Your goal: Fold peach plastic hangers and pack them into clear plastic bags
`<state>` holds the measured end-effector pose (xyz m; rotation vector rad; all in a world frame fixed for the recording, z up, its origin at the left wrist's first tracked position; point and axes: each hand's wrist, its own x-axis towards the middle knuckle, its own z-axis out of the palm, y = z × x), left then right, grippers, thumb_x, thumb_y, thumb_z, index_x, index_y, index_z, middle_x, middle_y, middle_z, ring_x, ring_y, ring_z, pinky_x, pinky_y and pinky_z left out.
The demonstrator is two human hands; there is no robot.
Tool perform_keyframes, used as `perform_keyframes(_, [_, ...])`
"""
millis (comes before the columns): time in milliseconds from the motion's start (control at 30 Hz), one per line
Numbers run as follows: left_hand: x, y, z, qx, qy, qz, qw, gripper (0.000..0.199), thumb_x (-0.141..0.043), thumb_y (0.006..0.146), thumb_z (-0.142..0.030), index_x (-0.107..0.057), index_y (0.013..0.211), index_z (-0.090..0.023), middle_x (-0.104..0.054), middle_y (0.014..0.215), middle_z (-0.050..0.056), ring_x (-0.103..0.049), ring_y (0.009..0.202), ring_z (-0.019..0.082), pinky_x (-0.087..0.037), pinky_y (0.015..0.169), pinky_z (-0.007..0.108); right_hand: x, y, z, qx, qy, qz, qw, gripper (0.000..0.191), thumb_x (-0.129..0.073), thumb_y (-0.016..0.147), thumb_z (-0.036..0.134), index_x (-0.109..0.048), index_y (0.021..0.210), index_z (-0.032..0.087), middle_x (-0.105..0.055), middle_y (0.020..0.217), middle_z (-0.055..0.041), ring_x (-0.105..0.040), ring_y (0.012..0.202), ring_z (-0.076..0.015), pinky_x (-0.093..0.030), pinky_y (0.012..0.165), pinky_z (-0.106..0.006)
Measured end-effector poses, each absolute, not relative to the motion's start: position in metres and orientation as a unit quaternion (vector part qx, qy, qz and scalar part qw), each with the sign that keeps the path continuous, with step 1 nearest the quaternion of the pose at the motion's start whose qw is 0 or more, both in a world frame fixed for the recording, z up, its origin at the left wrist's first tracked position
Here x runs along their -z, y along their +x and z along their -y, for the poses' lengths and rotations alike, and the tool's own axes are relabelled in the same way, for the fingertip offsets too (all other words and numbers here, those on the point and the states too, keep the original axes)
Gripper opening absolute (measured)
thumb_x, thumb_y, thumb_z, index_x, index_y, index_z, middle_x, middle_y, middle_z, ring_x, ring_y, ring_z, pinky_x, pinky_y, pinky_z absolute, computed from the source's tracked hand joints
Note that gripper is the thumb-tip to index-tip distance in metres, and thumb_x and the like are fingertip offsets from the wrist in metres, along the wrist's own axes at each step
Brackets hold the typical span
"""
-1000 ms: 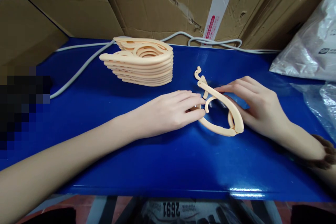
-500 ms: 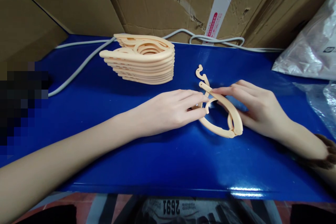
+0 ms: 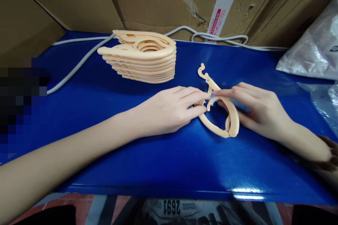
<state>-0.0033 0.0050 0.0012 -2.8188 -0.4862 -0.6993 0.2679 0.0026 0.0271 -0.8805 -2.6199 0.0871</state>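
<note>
A cream plastic folding hanger [image 3: 233, 117] lies partly folded on the blue table, its curved arms making a loop and its hook pointing away from me. My left hand [image 3: 175, 109] grips the loop's left side between thumb and fingers. On the other side, my right hand [image 3: 260, 110] pinches the right arm, index finger near the top and thumb beneath. The fingertips of both hands nearly meet by the hook's base, and they hide part of the joint there. Behind my left hand stands a stack of several similar folded hangers [image 3: 144, 56].
Cardboard boxes [image 3: 153, 3] line the back of the blue table [image 3: 158, 161]. A pale cable [image 3: 79, 66] runs along the rear and curves down at left. At right lies a filled plastic bag [image 3: 311, 52] with clear film [image 3: 320, 103] before it.
The hanger's right arm has swung inward toward the hook, its upper end now meeting the hook's base. The loop's near end has shifted slightly left; both hands keep hold.
</note>
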Motion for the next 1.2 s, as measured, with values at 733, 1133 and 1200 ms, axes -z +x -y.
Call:
perform_keyframes(733, [-0.0051, -0.005, -0.0023, 0.199, -0.962, 0.18, 0.045, 0.046, -0.058, 0.103, -0.042, -0.068, 0.124, -0.002, -0.067, 0.136, 0.022, -0.065, 0.124, 0.037, -0.056, 0.102, 0.046, -0.0248, 0.2679, -0.0032, -0.03, -0.269, 0.947, 0.174, 0.036, -0.055, 0.104, 0.024, -0.061, 0.139, 0.023, -0.069, 0.093, -0.0061, -0.065, 0.079, -0.019, -0.05, 0.066, -0.03])
perform_keyframes(1133, [-0.0035, -0.0052, -0.0023, 0.189, -0.962, 0.195, 0.036, 0.048, -0.056, 0.104, -0.045, -0.067, 0.125, -0.003, -0.067, 0.137, 0.022, -0.064, 0.126, 0.037, -0.057, 0.102, 0.047, -0.0249, 0.269, -0.0036, -0.036, -0.284, 0.944, 0.162, 0.035, -0.054, 0.104, 0.027, -0.062, 0.138, 0.023, -0.071, 0.097, -0.0075, -0.067, 0.083, -0.0212, -0.052, 0.069, -0.032])
perform_keyframes(1200, [-0.0033, -0.0044, -0.0019, 0.19, -0.961, 0.196, 0.041, 0.044, -0.054, 0.105, -0.041, -0.066, 0.125, -0.003, -0.067, 0.136, 0.021, -0.064, 0.126, 0.036, -0.056, 0.103, 0.047, -0.0252, 0.2691, -0.0035, -0.037, -0.284, 0.945, 0.159, 0.036, -0.054, 0.104, 0.027, -0.061, 0.139, 0.023, -0.07, 0.098, -0.0078, -0.067, 0.084, -0.0215, -0.053, 0.069, -0.033])
